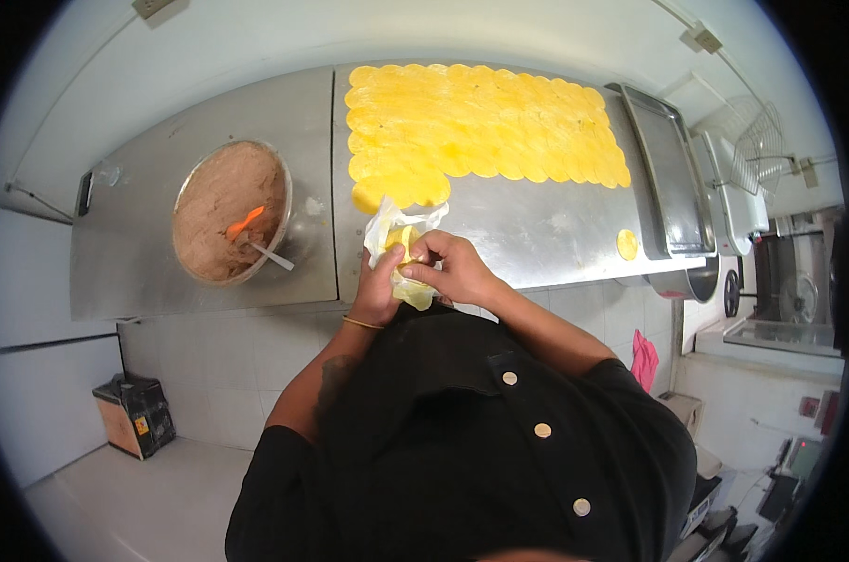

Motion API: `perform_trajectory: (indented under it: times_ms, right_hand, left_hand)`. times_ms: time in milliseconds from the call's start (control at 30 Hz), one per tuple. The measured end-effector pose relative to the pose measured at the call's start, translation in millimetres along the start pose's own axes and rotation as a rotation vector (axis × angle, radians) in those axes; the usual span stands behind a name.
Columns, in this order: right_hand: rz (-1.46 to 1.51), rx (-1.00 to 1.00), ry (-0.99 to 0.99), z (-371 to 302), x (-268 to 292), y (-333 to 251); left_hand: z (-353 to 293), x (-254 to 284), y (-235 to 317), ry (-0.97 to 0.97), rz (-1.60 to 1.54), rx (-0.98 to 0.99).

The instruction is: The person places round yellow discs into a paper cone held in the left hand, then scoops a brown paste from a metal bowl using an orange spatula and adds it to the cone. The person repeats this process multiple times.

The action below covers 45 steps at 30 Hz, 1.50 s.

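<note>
— Left hand (379, 288) grasps a stack of yellow rounds (402, 234) in a pale wrapper (380, 228), centre of the frame; right hand (457, 270) pinches the stack's edge.
— Which step?
— Apparently separating one round; the next move calls for gentle peeling.
— Obscured?
— The stack's underside, and how many rounds it holds.

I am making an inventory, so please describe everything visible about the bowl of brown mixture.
The bowl is wide, round and metal-looking, with a pale rim. It stands on the metal table, left of its seam, holding brown mixture. An orange piece and a pale handle rest in it; the handle crosses the rim. Neither left hand nor right hand touches it.
</note>
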State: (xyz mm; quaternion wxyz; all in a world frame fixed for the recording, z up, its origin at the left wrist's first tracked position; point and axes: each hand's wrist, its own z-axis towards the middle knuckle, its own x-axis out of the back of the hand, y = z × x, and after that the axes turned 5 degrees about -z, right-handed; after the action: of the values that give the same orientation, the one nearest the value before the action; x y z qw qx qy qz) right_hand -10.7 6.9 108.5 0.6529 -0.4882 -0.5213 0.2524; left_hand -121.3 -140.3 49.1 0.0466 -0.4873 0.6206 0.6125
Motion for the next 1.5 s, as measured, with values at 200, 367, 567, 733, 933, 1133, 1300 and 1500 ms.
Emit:
perform_trajectory:
  times_ms: [200, 367, 567, 733, 933, 1133, 1300, 1500]
  right_hand:
    - [0.069, -0.056, 0.108, -20, 2, 13]
    - [0.047, -0.228, 0.212, -14, 2, 50]
    - [-0.414, -0.029, 0.464, 50, 39, 137]
    - [-0.518, 0.09, 0.449, 98, 67, 161]
    - [-0.628, 0.413, 0.588, 89, 70, 119]
    - [-0.075, 0.098, -0.118, 13, 29, 47]
    - [0.041, 0.013, -0.059, 1, 19, 31]
    - [0.101, -0.074, 0.037, -22, 5, 35]
  left_hand:
    - [17, 8, -28, 0.004, -0.284, 0.155]
    - [22, 13, -40, -0.053, -0.14, 0.081]
    - [-2, 22, -43, 0.044, 0.132, -0.054]
    - [-10, 18, -47, 0.134, 0.036, -0.08]
    - [-12, -5, -47, 0.136, -0.071, -0.097]
    - [-1, -17, -34, 0.084, 0.323, -0.179]
    - [1, -14, -25, -0.057, 0.401, -0.301]
    - [12, 1, -33, 0.036, -0.291, 0.106]
